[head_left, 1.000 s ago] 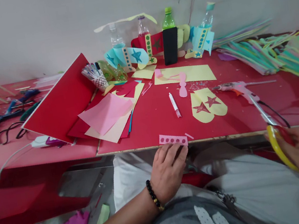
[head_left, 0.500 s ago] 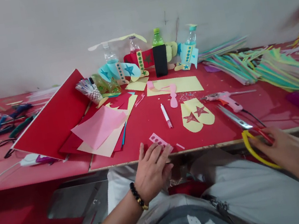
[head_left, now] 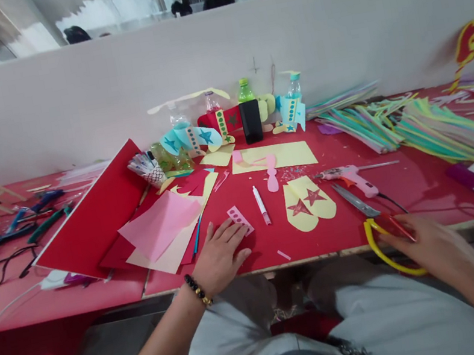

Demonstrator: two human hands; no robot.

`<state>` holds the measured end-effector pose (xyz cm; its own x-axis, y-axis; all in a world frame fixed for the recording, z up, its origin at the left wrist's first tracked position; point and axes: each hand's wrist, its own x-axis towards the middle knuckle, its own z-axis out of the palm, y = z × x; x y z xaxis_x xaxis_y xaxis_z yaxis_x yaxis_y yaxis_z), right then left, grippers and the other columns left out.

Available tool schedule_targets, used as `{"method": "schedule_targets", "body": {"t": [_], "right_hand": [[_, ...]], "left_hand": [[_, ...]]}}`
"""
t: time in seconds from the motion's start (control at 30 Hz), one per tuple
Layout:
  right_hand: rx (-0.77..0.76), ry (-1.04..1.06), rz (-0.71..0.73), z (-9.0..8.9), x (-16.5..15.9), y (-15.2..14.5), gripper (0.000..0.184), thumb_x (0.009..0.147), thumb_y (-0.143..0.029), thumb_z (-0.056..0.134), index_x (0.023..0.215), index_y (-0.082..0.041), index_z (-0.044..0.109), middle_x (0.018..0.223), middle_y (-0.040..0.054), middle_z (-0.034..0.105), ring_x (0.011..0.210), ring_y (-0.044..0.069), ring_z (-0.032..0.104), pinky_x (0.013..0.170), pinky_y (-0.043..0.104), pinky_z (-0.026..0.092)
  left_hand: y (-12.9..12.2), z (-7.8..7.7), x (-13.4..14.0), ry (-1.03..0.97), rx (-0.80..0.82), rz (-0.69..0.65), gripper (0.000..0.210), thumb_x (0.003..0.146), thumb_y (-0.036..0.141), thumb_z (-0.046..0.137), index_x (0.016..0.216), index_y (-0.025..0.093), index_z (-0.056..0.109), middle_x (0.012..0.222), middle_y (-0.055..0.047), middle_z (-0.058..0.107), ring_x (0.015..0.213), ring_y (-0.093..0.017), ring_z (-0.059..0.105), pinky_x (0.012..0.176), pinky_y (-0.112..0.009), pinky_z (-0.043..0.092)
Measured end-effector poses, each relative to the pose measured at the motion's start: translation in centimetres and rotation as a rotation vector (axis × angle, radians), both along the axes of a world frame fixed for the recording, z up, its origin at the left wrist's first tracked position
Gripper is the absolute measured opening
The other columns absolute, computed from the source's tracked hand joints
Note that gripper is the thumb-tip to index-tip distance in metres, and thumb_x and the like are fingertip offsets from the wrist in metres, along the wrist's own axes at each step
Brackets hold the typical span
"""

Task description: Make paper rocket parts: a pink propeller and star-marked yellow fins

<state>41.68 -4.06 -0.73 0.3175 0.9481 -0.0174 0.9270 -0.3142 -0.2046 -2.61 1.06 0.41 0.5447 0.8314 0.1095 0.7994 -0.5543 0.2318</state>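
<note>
My left hand [head_left: 221, 255] lies palm down near the front edge of the table, fingers stretched out. Its fingertips touch a small pink paper strip [head_left: 241, 221] with a row of dark dots. At the right, my right hand [head_left: 429, 241] is closed around the red and yellow handles of a pair of scissors [head_left: 369, 212], blades pointing away over the table. Between the hands are a white marker [head_left: 261, 205] and two rounded cream paper pieces [head_left: 310, 204] with reddish stars. A pink glue gun [head_left: 356, 179] lies just beyond the scissors.
Bottle planes [head_left: 191, 139] with paper wings stand along the wall beside a black upright block [head_left: 251, 121]. Coloured paper sheets [head_left: 162, 221] and a leaning red board [head_left: 97, 217] are at left. Bundles of pastel strips [head_left: 360, 125] lie at right. A thin pink scrap [head_left: 283, 254] is near the edge.
My left hand has slid the dotted pink strip left and farther onto the table. My right hand has shifted with the scissors toward the table. The view has tilted up, showing space beyond the wall.
</note>
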Motion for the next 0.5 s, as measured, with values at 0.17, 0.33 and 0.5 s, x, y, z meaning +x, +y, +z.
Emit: {"method": "schedule_targets", "body": {"t": [0.17, 0.33, 0.5], "right_hand": [[0.173, -0.082, 0.093, -0.9, 0.6, 0.9, 0.049, 0.085, -0.051, 0.054, 0.116, -0.014, 0.058, 0.111, 0.0163, 0.065, 0.1, 0.029, 0.063, 0.081, 0.037, 0.047], [0.252, -0.15, 0.164, -2.2, 0.8, 2.3, 0.049, 0.091, -0.048, 0.045, 0.12, -0.011, 0.057, 0.112, 0.019, 0.063, 0.099, 0.031, 0.064, 0.079, 0.039, 0.05], [0.314, -0.244, 0.233, -2.5, 0.4, 3.1, 0.048, 0.091, -0.046, 0.046, 0.118, -0.01, 0.06, 0.106, 0.0172, 0.065, 0.097, 0.032, 0.063, 0.085, 0.043, 0.05]], "left_hand": [[1.7, 0.1, -0.8, -0.022, -0.039, 0.004, 0.04, 0.099, 0.041, 0.043, 0.136, 0.028, 0.052, 0.145, -0.004, 0.05, 0.14, -0.025, 0.035, 0.116, -0.055, 0.023], [1.7, -0.1, -0.8, -0.024, 0.021, 0.018, 0.04, 0.098, 0.037, 0.046, 0.136, 0.028, 0.053, 0.148, -0.003, 0.046, 0.142, -0.026, 0.033, 0.115, -0.054, 0.028], [-0.6, 0.1, -0.6, -0.098, 0.115, 0.098, 0.041, 0.098, 0.033, 0.045, 0.139, 0.025, 0.05, 0.148, -0.004, 0.046, 0.14, -0.025, 0.035, 0.115, -0.051, 0.033]]}}
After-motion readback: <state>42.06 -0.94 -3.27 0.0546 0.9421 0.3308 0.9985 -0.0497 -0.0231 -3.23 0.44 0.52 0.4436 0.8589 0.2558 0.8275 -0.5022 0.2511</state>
